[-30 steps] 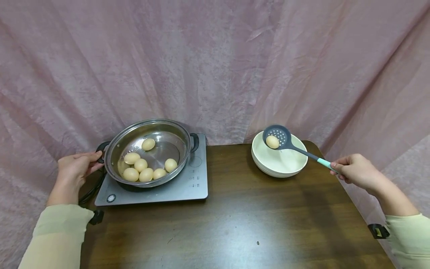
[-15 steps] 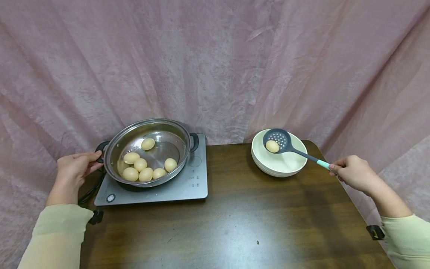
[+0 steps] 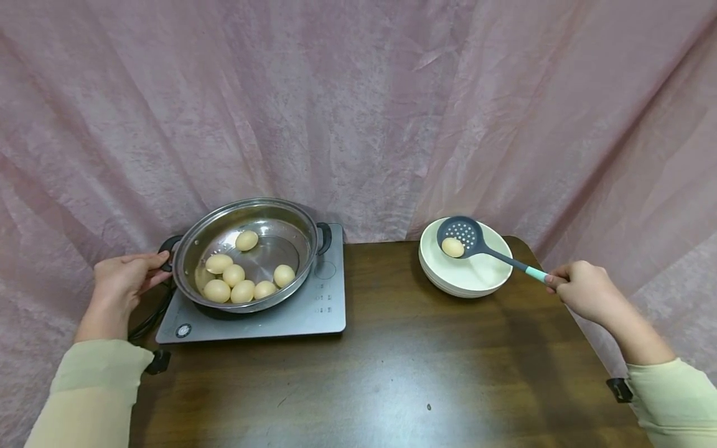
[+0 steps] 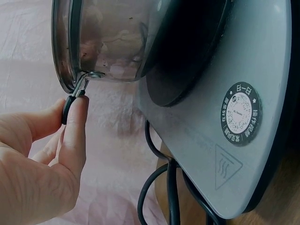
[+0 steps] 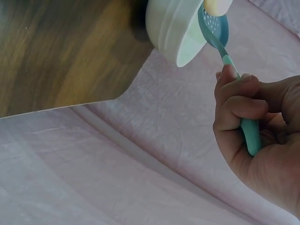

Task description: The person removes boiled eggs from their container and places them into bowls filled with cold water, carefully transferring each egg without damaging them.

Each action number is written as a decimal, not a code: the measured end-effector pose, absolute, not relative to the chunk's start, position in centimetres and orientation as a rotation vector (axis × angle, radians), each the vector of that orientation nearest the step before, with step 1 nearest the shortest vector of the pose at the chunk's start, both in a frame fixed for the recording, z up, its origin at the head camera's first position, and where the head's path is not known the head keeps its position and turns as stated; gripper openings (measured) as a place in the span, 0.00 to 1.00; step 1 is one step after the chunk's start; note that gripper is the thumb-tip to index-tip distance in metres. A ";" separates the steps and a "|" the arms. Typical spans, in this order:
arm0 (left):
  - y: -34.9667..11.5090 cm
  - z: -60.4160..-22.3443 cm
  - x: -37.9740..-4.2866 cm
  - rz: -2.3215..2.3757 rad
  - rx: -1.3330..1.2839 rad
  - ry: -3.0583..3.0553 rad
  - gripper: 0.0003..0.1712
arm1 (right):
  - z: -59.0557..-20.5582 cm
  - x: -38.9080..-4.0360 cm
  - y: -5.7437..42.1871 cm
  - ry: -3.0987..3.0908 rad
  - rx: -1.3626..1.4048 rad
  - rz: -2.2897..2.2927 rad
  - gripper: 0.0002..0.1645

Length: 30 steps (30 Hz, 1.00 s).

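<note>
My right hand grips the mint handle of a grey slotted skimmer. One pale egg lies in the skimmer's perforated bowl, held over a white bowl. In the right wrist view, the fingers curl round the mint handle. At the left, my left hand pinches the black side handle of a steel pot between thumb and fingers. Several eggs sit in the pot, most of them along its near side.
Beneath the pot is a grey induction cooker, with black cables at its left. A brown wooden table carries everything. A pink curtain hangs behind the table and along its right side.
The skimmer with its egg has come slightly lower over the white bowl, and my right hand has shifted a little left and down. My left hand and the pot stay in place.
</note>
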State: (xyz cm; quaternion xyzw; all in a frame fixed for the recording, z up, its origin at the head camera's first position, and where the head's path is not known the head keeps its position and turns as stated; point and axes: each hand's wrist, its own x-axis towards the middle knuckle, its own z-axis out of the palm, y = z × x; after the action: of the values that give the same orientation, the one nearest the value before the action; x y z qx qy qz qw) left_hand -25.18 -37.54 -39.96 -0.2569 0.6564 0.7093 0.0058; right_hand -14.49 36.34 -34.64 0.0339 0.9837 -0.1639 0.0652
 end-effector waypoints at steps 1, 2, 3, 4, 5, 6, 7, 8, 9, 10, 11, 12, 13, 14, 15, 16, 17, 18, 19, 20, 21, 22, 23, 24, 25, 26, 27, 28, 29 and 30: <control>-37.6 -39.9 -25.1 2.210 -0.809 2.064 0.06 | -34.7 -14.5 36.3 2.982 0.097 -0.490 0.19; -37.6 -39.9 -25.1 2.205 -0.809 2.071 0.06 | -34.7 -14.6 36.2 2.999 0.091 -0.483 0.18; -37.6 -39.9 -25.0 2.203 -0.808 2.076 0.06 | -34.8 -14.7 36.2 3.023 0.083 -0.472 0.18; -37.6 -39.9 -25.0 2.198 -0.808 2.085 0.06 | -34.8 -14.7 36.1 3.042 0.078 -0.465 0.17; -37.6 -39.9 -25.0 2.189 -0.809 2.098 0.06 | -34.9 -14.7 36.1 3.057 0.074 -0.458 0.17; -37.5 -39.8 -25.0 2.193 -0.804 2.097 0.07 | -34.9 -14.7 36.0 3.070 0.070 -0.451 0.17; -37.5 -39.8 -25.1 2.185 -0.806 2.104 0.07 | -35.0 -14.7 36.0 3.079 0.068 -0.439 0.16; -37.5 -39.8 -25.1 2.176 -0.812 2.110 0.07 | -35.0 -14.7 36.0 3.085 0.064 -0.433 0.16; -37.4 -39.8 -25.1 2.162 -0.823 2.119 0.07 | -35.1 -14.6 35.9 3.092 0.055 -0.426 0.16; -37.4 -39.7 -25.1 2.151 -0.831 2.127 0.07 | -35.2 -14.6 35.9 3.097 0.049 -0.420 0.16; -37.3 -39.7 -25.1 2.150 -0.834 2.127 0.07 | -35.2 -14.6 35.9 3.105 0.043 -0.412 0.16; -37.3 -39.7 -25.1 2.157 -0.836 2.118 0.07 | -35.2 -14.7 35.9 3.111 0.035 -0.408 0.16; -37.3 -39.7 -25.1 2.160 -0.838 2.116 0.07 | -35.2 -14.7 35.9 3.121 0.029 -0.402 0.16; -37.3 -39.8 -25.1 2.171 -0.839 2.107 0.07 | -35.2 -14.7 35.9 3.129 0.025 -0.402 0.16; -37.3 -39.8 -25.1 2.176 -0.838 2.102 0.08 | -35.2 -14.8 35.9 3.136 0.023 -0.397 0.16; -37.3 -39.8 -25.1 2.180 -0.835 2.097 0.08 | -35.2 -14.8 35.9 3.145 0.024 -0.393 0.16; -37.3 -39.7 -25.2 2.183 -0.836 2.088 0.08 | -35.2 -14.8 35.9 3.151 0.024 -0.392 0.16; -37.3 -39.7 -25.2 2.180 -0.841 2.085 0.08 | -35.2 -14.9 35.8 3.158 0.023 -0.387 0.16; -37.3 -39.7 -25.2 2.168 -0.850 2.091 0.08 | -35.2 -14.9 35.8 3.162 0.027 -0.385 0.15; -37.3 -39.7 -25.1 2.165 -0.855 2.090 0.08 | -35.3 -15.0 35.7 3.164 0.029 -0.385 0.15; -37.3 -39.7 -25.1 2.166 -0.858 2.087 0.07 | -35.3 -15.0 35.7 3.167 0.031 -0.385 0.15; -37.4 -39.7 -25.1 2.170 -0.858 2.083 0.07 | -35.3 -15.0 35.6 3.169 0.033 -0.383 0.15; -37.4 -39.7 -25.1 2.173 -0.854 2.080 0.07 | -35.3 -15.1 35.5 3.167 0.039 -0.388 0.15; -37.4 -39.7 -25.1 2.174 -0.848 2.079 0.07 | -35.4 -15.1 35.5 3.165 0.045 -0.390 0.15; -37.5 -39.7 -25.1 2.177 -0.840 2.078 0.06 | -35.4 -15.1 35.4 3.163 0.052 -0.396 0.15; -37.5 -39.7 -25.1 2.186 -0.826 2.071 0.06 | -35.5 -15.1 35.3 3.160 0.056 -0.399 0.14; -37.5 -39.7 -25.1 2.185 -0.817 2.071 0.06 | -35.5 -15.0 35.3 3.160 0.059 -0.398 0.14; -37.5 -39.8 -25.1 2.182 -0.809 2.073 0.06 | -35.5 -15.0 35.3 3.160 0.060 -0.396 0.15; -37.5 -39.8 -25.1 2.178 -0.805 2.074 0.06 | -35.6 -15.0 35.3 3.163 0.059 -0.393 0.15; -37.5 -39.8 -25.2 2.179 -0.802 2.073 0.06 | -35.6 -15.0 35.2 3.168 0.058 -0.387 0.15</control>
State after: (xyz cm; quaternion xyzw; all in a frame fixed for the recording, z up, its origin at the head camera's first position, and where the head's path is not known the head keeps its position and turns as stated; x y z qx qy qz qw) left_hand -25.16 -37.50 -39.75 -0.2578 0.6659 0.6999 0.0146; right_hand -14.97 35.24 -35.62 0.0181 0.9921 -0.1213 -0.0250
